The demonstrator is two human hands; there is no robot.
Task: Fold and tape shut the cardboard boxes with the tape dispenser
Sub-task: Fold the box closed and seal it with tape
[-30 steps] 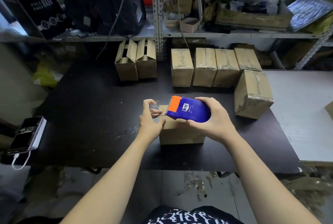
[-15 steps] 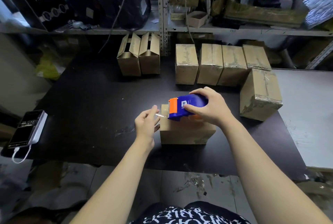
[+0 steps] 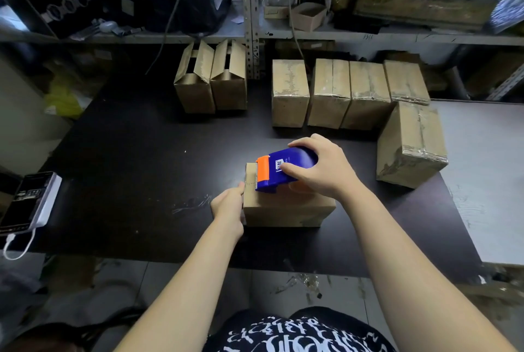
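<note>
Scuffed matte black table [image 3: 141,167] under cluttered metal shelves. The plain rectangular cardboard box [image 3: 286,210] sits near its front edge. My right hand [image 3: 320,170] clamps the glossy blue-and-orange plastic tape dispenser [image 3: 286,170] on its top, and my left hand [image 3: 228,205] presses flat against its left end. Two open boxes [image 3: 209,82] stand behind (insides too dark to read).

The right hand [image 3: 320,170] covers the rear of the tape dispenser [image 3: 279,171] atop the near box [image 3: 286,210]. At that box's left side the fingertips of the left hand [image 3: 229,205] are hidden; the dispenser's label [image 3: 280,166] is unreadable
</note>
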